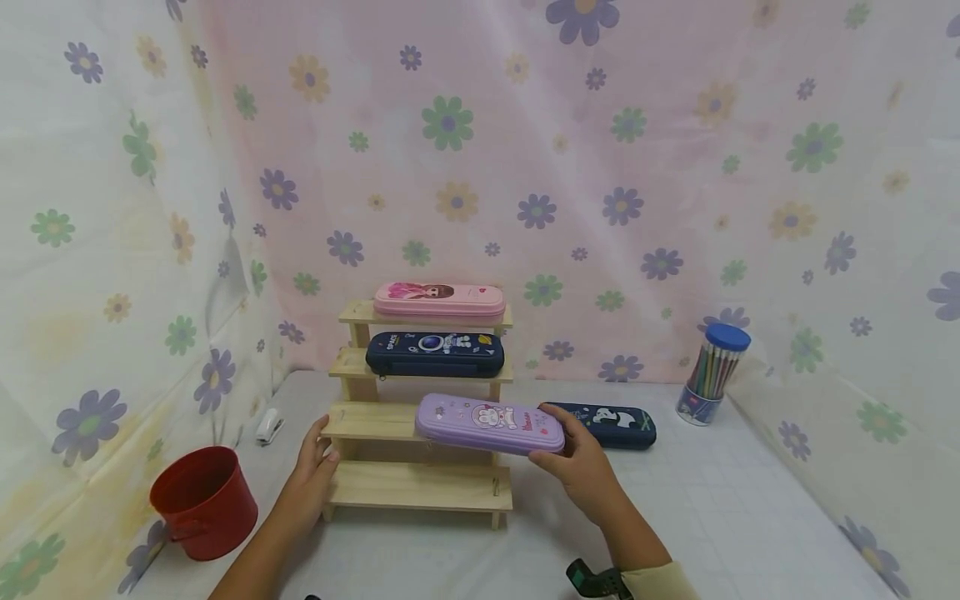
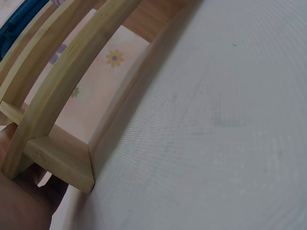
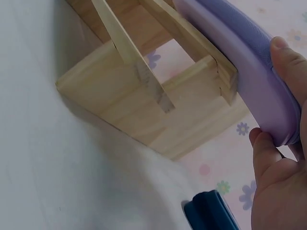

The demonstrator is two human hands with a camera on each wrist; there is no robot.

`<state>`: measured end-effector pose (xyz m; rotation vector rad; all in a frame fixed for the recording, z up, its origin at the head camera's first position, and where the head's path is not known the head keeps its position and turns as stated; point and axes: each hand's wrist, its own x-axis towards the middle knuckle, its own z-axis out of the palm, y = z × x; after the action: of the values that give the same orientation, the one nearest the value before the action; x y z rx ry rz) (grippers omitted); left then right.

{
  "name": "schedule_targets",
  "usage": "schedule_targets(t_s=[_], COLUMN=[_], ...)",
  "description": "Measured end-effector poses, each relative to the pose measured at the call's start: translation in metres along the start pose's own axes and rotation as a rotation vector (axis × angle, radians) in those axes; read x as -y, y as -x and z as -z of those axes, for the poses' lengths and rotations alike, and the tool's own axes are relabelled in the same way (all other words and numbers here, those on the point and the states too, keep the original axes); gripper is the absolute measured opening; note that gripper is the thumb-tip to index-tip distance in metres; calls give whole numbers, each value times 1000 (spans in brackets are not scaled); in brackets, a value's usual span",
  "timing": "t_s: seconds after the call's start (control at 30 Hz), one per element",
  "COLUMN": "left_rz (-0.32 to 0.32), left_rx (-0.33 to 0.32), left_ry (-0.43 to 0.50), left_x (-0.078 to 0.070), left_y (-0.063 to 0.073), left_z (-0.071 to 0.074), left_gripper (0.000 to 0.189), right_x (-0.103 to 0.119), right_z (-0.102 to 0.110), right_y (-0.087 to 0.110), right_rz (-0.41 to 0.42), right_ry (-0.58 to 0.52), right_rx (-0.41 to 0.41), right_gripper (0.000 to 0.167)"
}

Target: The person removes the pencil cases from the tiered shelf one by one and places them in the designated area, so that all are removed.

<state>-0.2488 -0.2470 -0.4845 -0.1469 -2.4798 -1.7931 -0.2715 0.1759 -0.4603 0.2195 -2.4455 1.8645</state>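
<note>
A lilac pencil case point(image 1: 487, 423) with a cartoon figure is tilted over the third tier of a wooden step shelf point(image 1: 420, 487). My right hand point(image 1: 581, 467) grips its right end, thumb on one side and fingers on the other; the right wrist view shows the case's smooth underside point(image 3: 254, 96) against the shelf edge. My left hand point(image 1: 303, 479) holds the shelf's left side by the third tier, its fingers partly hidden behind the wood in the left wrist view. A pink pencil case point(image 1: 440, 302) lies on the top tier, a navy space pencil case point(image 1: 435, 354) on the second.
Behind the lilac case, a navy panda pencil case point(image 1: 617, 425) lies on the white table to the shelf's right. A blue-lidded tub of pencils point(image 1: 712, 375) stands farther right. At left are a red bucket point(image 1: 206, 504) and a small white object point(image 1: 268, 427).
</note>
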Motion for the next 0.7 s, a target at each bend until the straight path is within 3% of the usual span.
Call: schedule_targets(t_s=[0.23, 0.7], left_rz=[-6, 43], left_rx=[1, -2], left_ry=[7, 7], left_x=[1, -2], left_y=[1, 0], left_z=[1, 0], left_gripper=[66, 68], right_x=[-5, -20], right_z=[16, 53], right_y=[3, 11], right_rz=[-28, -80], right_ry=[-33, -36], right_rx=[-13, -9], right_gripper=[76, 73])
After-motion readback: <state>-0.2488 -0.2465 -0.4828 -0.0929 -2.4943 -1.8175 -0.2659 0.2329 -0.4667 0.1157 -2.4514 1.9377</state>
